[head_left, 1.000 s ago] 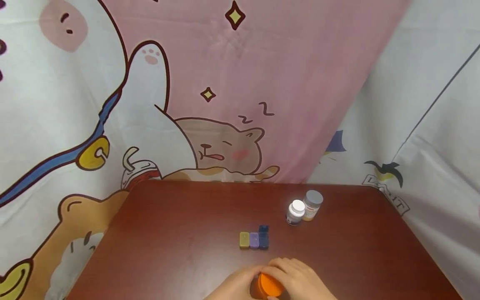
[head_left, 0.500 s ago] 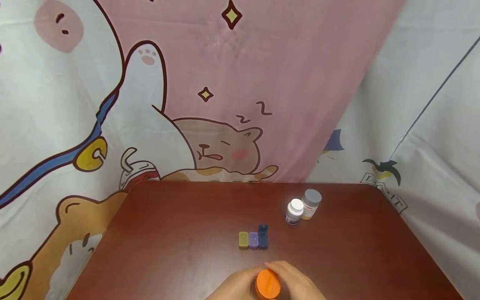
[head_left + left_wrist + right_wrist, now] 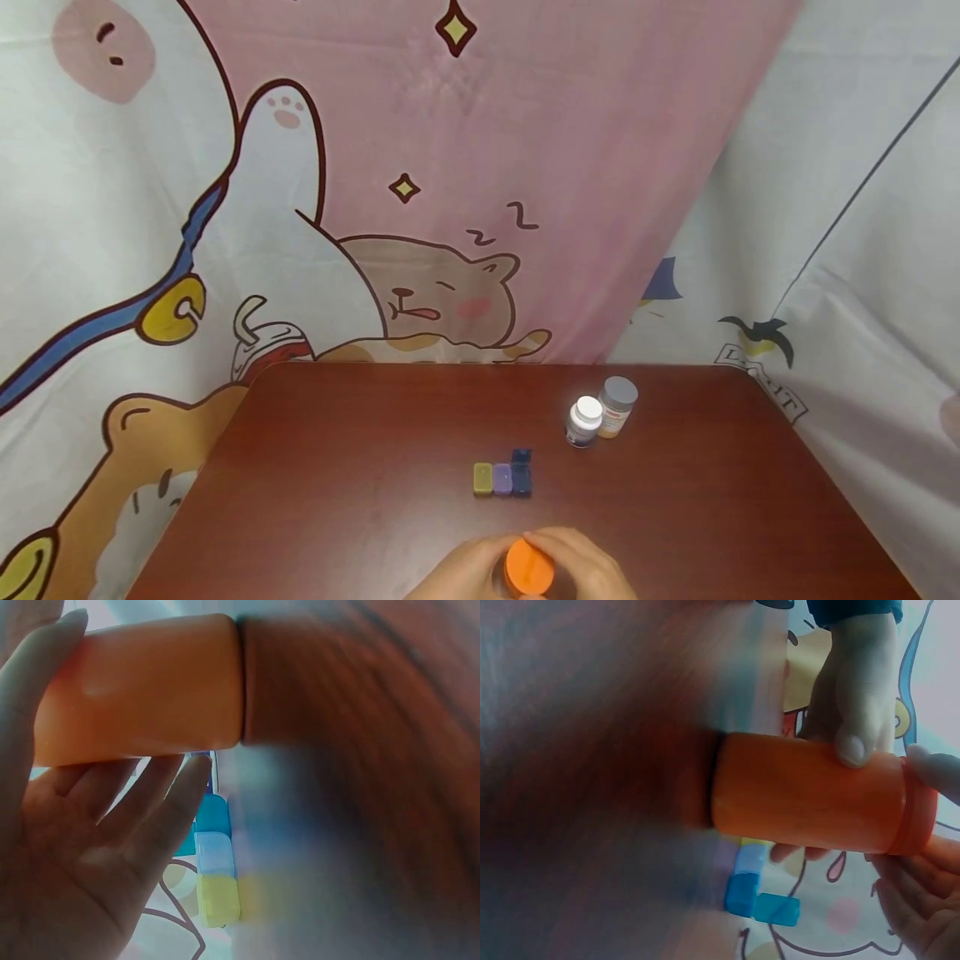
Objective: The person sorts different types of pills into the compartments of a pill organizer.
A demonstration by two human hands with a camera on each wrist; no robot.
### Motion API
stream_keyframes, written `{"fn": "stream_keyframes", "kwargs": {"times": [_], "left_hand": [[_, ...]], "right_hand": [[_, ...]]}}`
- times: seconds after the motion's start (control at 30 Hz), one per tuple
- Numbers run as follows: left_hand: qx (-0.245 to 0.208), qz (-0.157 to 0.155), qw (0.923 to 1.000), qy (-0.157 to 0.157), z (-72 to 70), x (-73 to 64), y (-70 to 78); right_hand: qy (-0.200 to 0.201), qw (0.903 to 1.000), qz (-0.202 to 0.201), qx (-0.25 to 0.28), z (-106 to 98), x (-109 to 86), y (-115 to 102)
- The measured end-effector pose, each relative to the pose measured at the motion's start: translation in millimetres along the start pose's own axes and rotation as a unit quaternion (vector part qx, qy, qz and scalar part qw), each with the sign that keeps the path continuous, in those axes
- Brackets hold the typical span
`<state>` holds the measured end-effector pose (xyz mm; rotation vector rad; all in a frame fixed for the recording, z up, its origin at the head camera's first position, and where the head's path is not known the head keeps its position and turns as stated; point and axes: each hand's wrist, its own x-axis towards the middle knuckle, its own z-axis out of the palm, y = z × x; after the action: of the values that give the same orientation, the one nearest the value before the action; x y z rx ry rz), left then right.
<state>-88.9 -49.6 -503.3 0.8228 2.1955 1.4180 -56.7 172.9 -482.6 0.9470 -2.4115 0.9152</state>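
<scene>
An orange bottle (image 3: 529,568) with an orange lid (image 3: 919,806) stands upright on the table at the bottom middle of the head view. My left hand (image 3: 461,571) holds its body, thumb on one side and fingers round the other, as the right wrist view shows. Up at the lid, my right hand (image 3: 588,567) grips the rim between thumb and fingers (image 3: 904,900). Just beyond the hands lies a small pill box (image 3: 502,479) with yellow, purple and dark blue compartments. The dark blue one's lid (image 3: 521,456) is flipped up.
Two more bottles stand close together at the back right of the brown table (image 3: 337,467): a white-capped one (image 3: 583,422) and a taller grey-capped one (image 3: 617,407). A cartoon-printed cloth (image 3: 450,167) hangs behind the table.
My right hand has turned about the lid, its fingers drawing in from a wider spread over the top. The orange lid shows more fully from above. The head view has shifted slightly.
</scene>
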Motion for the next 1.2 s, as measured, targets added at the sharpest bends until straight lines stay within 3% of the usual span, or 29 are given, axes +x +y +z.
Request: {"fn": "stream_keyframes", "kwargs": {"times": [0.2,0.4,0.67,0.77,0.93,1.2], "left_hand": [[-0.002,-0.005,1.0,-0.005,-0.9,0.1,0.8],[-0.06,-0.023,0.9978,-0.016,0.7,-1.1,5.5],[-0.028,-0.01,0.9996,-0.001,-0.8,0.4,3.4],[-0.055,-0.017,0.9983,-0.013,-0.5,0.5,2.8],[-0.058,-0.014,0.9981,-0.014,0.4,1.3,2.0],[-0.021,0.009,0.9997,0.005,-0.5,1.8,1.2]], "right_hand": [[0.009,0.9976,-0.016,0.067,4.5,-1.6,8.9],[0.006,0.9931,-0.044,0.109,4.6,1.3,15.9],[-0.036,0.9885,0.014,0.146,0.2,4.1,16.6],[-0.049,0.9857,0.015,0.16,-0.2,4.2,19.5],[-0.058,0.9805,-0.028,0.185,0.8,6.1,29.1],[-0.057,0.9704,-0.095,0.214,2.9,14.5,40.0]]}}
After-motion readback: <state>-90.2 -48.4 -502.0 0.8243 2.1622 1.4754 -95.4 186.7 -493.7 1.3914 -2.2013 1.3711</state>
